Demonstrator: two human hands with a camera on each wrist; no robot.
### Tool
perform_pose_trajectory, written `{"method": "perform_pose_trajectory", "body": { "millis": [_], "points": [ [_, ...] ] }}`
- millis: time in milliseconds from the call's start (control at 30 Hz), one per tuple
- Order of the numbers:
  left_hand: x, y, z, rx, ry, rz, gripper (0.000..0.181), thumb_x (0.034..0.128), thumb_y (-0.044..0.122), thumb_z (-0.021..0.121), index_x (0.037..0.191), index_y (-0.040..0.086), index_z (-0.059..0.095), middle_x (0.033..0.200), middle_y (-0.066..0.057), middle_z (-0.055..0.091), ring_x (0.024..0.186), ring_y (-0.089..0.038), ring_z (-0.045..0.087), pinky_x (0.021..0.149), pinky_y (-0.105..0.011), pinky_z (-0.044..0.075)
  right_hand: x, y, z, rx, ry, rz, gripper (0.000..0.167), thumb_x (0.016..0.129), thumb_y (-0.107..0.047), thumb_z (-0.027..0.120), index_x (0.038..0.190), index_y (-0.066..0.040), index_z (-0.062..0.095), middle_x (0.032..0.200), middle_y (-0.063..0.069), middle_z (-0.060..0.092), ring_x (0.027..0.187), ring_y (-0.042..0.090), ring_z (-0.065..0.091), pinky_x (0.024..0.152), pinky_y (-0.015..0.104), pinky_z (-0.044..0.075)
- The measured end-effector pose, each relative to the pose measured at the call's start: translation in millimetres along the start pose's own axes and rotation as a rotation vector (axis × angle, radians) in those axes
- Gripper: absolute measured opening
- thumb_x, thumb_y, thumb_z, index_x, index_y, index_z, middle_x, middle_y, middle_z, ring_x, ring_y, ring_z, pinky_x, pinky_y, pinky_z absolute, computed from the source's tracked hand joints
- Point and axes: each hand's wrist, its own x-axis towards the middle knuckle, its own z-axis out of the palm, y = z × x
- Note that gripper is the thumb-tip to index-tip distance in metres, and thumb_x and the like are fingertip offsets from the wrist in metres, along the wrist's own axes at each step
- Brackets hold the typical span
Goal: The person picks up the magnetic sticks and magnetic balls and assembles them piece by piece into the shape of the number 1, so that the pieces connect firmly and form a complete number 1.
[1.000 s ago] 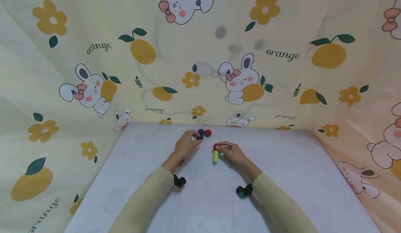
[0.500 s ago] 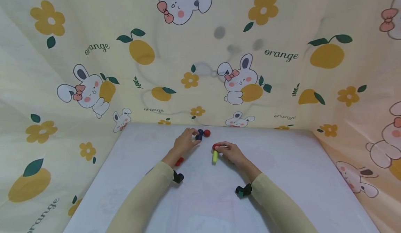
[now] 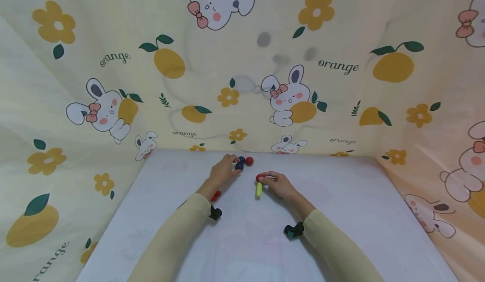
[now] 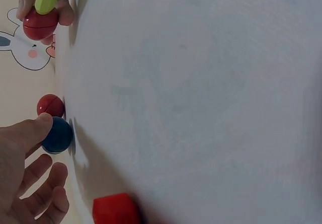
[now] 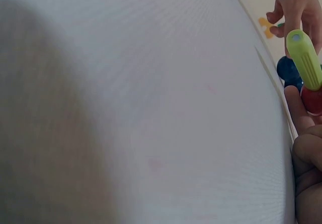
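Observation:
In the head view my left hand (image 3: 222, 171) is at two dark blue balls (image 3: 239, 166) near the table's far side. Its thumb and index finger pinch the nearer ball; the left wrist view shows the thumb on a blue ball (image 4: 58, 135), with the other fingers loosely bent. Touching or very close to the blue balls is a red ball (image 3: 249, 161). My right hand (image 3: 279, 184) pinches another red ball (image 3: 259, 177). From that ball a ridged lime rod (image 3: 259, 190) sticks out, with a small metallic dot on its end in the right wrist view.
A red block-like piece (image 3: 216, 195) lies beside the left wrist, partly hidden in the head view. The white table (image 3: 341, 189) ends at a patterned curtain (image 3: 212, 84) behind and at both sides. Dark wrist cameras (image 3: 294, 230) sit on both wrists.
The head view has shifted slightly. My left wrist has moved a little, baring more of the red piece beside it. The right hand keeps hold of the red ball with the lime rod.

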Motion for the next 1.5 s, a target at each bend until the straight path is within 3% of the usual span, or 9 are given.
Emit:
{"method": "perform_pose_trajectory", "body": {
  "millis": [133,367,600,833,1067,1300,1500],
  "points": [
    [-0.9,1.6,1.6,0.021,-0.005,0.002,0.043,0.0996,0.032,0.080,0.138,0.019,0.063,0.138,-0.007,0.061,0.117,-0.024,0.066,0.099,-0.046,0.057,-0.3,0.4,0.3,-0.008,0.001,-0.011,0.047,0.101,-0.048,0.075,0.138,-0.019,0.071,0.094,0.006,0.063,0.068,0.018,0.049,0.060,0.026,0.039],
    [-1.0,3.1,5.0,0.028,0.002,0.017,0.041,0.1003,0.029,0.079,0.137,0.020,0.063,0.139,-0.007,0.061,0.112,-0.023,0.067,0.097,-0.045,0.058,1.7,1.6,1.1,0.003,0.010,-0.004,0.047,0.099,-0.047,0.076,0.137,-0.020,0.072,0.082,0.001,0.058,0.064,0.017,0.046,0.058,0.026,0.036],
    [-2.0,1.4,5.4,0.001,0.011,0.016,0.040,0.1008,0.026,0.079,0.136,0.018,0.062,0.137,-0.008,0.062,0.109,-0.023,0.065,0.098,-0.048,0.058,4.1,5.1,2.8,-0.017,0.032,-0.008,0.052,0.096,-0.054,0.078,0.134,-0.019,0.073,0.111,0.002,0.075,0.079,0.020,0.050,0.065,0.030,0.035],
    [-1.3,-2.7,5.7,-0.018,0.003,-0.003,0.040,0.0999,0.027,0.080,0.135,0.017,0.062,0.133,-0.008,0.065,0.108,-0.024,0.066,0.097,-0.047,0.058,3.0,3.8,3.5,0.022,0.021,0.022,0.051,0.096,-0.053,0.079,0.135,-0.021,0.073,0.091,0.003,0.060,0.067,0.018,0.046,0.060,0.027,0.036],
    [-2.4,-2.5,4.0,-0.027,-0.006,-0.014,0.040,0.0996,0.026,0.080,0.133,0.015,0.063,0.131,-0.008,0.070,0.114,-0.025,0.067,0.097,-0.047,0.058,3.7,4.0,2.1,0.014,0.027,0.016,0.050,0.095,-0.052,0.079,0.134,-0.021,0.074,0.114,0.007,0.067,0.071,0.018,0.048,0.061,0.027,0.037],
    [-6.9,-5.0,4.6,-0.055,-0.018,-0.029,0.036,0.0999,0.030,0.079,0.130,0.019,0.063,0.129,-0.005,0.071,0.117,-0.024,0.067,0.100,-0.047,0.056,3.0,3.4,1.9,0.026,0.006,0.021,0.052,0.096,-0.052,0.078,0.137,-0.021,0.072,0.091,0.005,0.061,0.064,0.017,0.045,0.059,0.027,0.036],
    [-15.4,-3.7,5.5,-0.104,0.013,-0.014,0.036,0.0998,0.029,0.080,0.130,0.020,0.062,0.127,-0.003,0.072,0.118,-0.024,0.067,0.101,-0.048,0.055,2.2,3.4,1.9,0.011,0.006,0.002,0.051,0.097,-0.052,0.077,0.137,-0.021,0.071,0.086,0.003,0.058,0.063,0.017,0.045,0.058,0.027,0.035]
  ]
}}
